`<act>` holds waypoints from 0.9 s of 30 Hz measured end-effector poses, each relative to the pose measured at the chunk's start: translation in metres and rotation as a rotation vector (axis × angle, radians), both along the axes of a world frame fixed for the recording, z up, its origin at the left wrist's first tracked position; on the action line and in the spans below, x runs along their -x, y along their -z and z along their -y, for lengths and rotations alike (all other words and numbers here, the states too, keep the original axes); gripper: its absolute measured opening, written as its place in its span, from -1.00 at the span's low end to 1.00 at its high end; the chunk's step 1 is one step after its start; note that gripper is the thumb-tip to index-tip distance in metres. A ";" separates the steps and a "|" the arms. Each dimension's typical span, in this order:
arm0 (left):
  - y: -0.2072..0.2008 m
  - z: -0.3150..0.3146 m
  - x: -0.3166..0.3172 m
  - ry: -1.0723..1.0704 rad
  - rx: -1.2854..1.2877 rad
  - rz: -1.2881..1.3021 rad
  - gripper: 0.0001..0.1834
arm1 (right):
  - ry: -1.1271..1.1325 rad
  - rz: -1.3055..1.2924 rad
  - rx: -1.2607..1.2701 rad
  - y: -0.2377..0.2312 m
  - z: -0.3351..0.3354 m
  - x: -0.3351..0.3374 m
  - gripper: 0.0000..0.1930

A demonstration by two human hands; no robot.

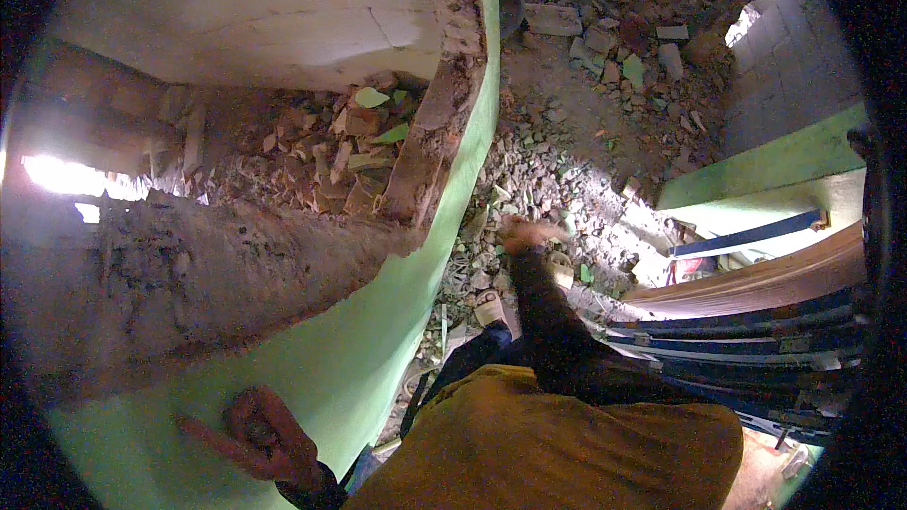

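One mustard-coloured top (529,434) fills the near edge, with two bare hands reaching out beyond it. The left hand (260,439) is before the one green wall (368,331); one finger stretches out leftward while others look bent, and whether they grip anything, or touch the wall, I cannot tell. The wall's long axis climbs from the lower left, then bends toward the top middle; its top is broken along the length.

Several blue metal frames (756,345), overlapping too much to count, lie at the right. Two light-coloured shoes (489,308) stand in the rubble (586,198). The right hand (529,231) is just above that rubble, its fingers blurred; open or closed, I cannot tell. The pieces are too many to count, pointing every way, and the strip of them runs along the wall, its long axis leading away.

To the right are one wooden board (756,279), one blue bar (746,236) slanting up to the right and one green ledge (765,165). Beyond the wall sits one heap of broken bricks (350,151).
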State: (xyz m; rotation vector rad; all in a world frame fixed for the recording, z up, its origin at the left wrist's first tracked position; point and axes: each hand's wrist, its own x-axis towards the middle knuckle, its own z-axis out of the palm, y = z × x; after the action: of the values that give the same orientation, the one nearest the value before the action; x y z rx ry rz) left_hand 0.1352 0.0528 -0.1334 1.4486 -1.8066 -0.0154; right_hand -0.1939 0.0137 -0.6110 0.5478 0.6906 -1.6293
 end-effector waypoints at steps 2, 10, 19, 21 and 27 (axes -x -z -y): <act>0.002 0.003 -0.014 0.007 0.029 0.007 -0.02 | -0.301 -0.020 0.141 -0.023 0.039 -0.031 -0.70; -0.061 -0.017 -0.012 -0.199 0.313 0.208 0.15 | -0.343 -0.417 -0.013 -0.008 -0.062 0.075 -0.50; -0.081 -0.017 0.014 -0.459 0.288 0.209 0.14 | 0.263 0.005 -0.087 0.018 -0.028 0.044 -0.54; -0.081 -0.016 0.015 -0.459 0.292 0.192 0.13 | -0.005 -0.038 0.026 -0.010 0.025 -0.005 -0.57; -0.088 -0.022 0.021 -0.491 0.260 0.306 0.18 | -0.156 0.292 0.379 -0.041 0.040 0.004 -0.58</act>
State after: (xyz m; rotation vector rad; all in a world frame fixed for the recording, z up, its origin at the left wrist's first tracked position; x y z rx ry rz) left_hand 0.1144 0.0752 -0.0457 1.7284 -1.5597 0.6963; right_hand -0.1978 -0.0259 -0.5702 0.4298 0.1945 -1.4490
